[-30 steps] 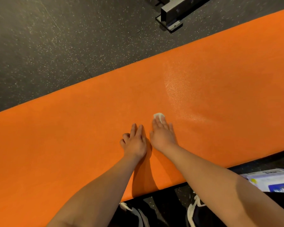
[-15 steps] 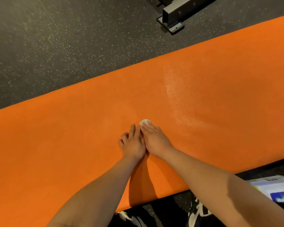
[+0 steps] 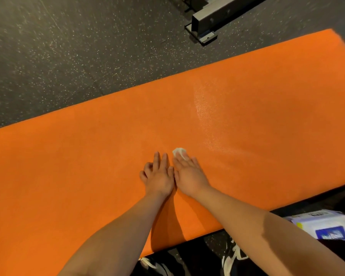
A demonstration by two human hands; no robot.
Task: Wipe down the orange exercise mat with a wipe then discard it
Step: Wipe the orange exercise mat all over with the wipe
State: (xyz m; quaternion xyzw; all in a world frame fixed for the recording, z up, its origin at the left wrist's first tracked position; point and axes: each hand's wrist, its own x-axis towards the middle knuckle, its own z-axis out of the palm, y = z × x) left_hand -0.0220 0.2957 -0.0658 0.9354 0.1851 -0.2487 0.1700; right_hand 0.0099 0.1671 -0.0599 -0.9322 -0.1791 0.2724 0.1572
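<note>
The orange exercise mat (image 3: pixel 88 166) lies flat on a dark speckled floor and runs diagonally across the view. My right hand (image 3: pixel 189 174) presses flat on the mat near its middle, with a small white wipe (image 3: pixel 178 151) pinned under the fingertips; only the wipe's far end shows. My left hand (image 3: pixel 157 176) rests flat on the mat right beside it, thumb side touching, holding nothing. A damp, shiny streak (image 3: pixel 205 120) curves across the mat to the right of the hands.
A grey metal equipment base (image 3: pixel 209 20) stands on the floor (image 3: pixel 58 56) beyond the mat's far edge. A white and blue wipes packet (image 3: pixel 327 226) lies at my lower right by the mat's near edge. My black and white shoes (image 3: pixel 233 257) are below.
My right hand slid the wipe leftward across the mat until it met my left hand, which stayed in place. The view shifted slightly.
</note>
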